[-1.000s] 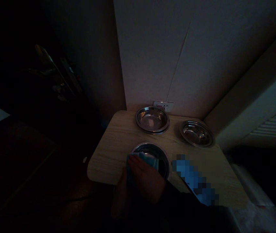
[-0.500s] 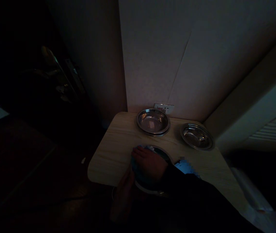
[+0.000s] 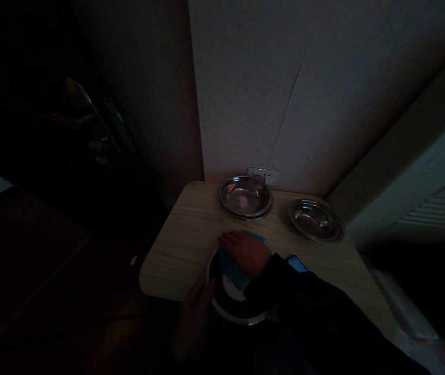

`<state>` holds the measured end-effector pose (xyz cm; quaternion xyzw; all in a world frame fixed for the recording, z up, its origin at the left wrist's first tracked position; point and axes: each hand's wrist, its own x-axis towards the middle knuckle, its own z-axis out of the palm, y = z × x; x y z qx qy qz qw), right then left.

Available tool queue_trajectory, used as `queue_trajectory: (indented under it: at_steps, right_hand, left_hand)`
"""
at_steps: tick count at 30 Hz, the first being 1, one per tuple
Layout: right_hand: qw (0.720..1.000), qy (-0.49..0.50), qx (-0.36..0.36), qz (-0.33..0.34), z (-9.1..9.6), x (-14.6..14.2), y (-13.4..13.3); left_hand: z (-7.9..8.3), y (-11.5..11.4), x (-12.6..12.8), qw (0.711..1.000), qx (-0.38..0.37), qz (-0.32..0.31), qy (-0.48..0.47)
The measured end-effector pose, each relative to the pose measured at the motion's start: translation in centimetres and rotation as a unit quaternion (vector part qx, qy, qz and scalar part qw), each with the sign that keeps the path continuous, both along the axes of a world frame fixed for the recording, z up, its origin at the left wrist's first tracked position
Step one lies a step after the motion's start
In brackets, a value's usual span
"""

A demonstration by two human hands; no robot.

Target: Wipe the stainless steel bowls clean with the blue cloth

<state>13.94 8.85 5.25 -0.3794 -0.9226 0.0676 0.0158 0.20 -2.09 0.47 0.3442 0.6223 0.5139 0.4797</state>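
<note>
Round silver metal bowl: I'm clamping its rim w/ L hand, gripping teal-blue cloth against it w/ R hand.

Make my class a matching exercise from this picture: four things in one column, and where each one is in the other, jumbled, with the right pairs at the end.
Things
1. Blue-green cloth
2. Left hand
3. Phone
4. Wall socket

Places
A. Partly hidden by the right sleeve
B. Under the right hand
C. Behind the stacked bowls
D. At the rim of the front bowl

Right pairs
1-B
2-D
3-A
4-C
</note>
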Motion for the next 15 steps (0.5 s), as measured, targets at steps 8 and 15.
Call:
queue_trajectory:
  at_steps: [8, 15]
  right_hand:
    - [0.999, 0.0, -0.01, 0.031, 0.3, -0.3, -0.2]
    - [0.999, 0.012, -0.036, 0.035, 0.2, -0.6, 1.2]
  left_hand:
    - [0.8, 0.8, -0.6, 0.993, -0.056, -0.067, -0.08]
    - [1.0, 0.9, -1.2, 0.995, -0.04, -0.077, -0.056]
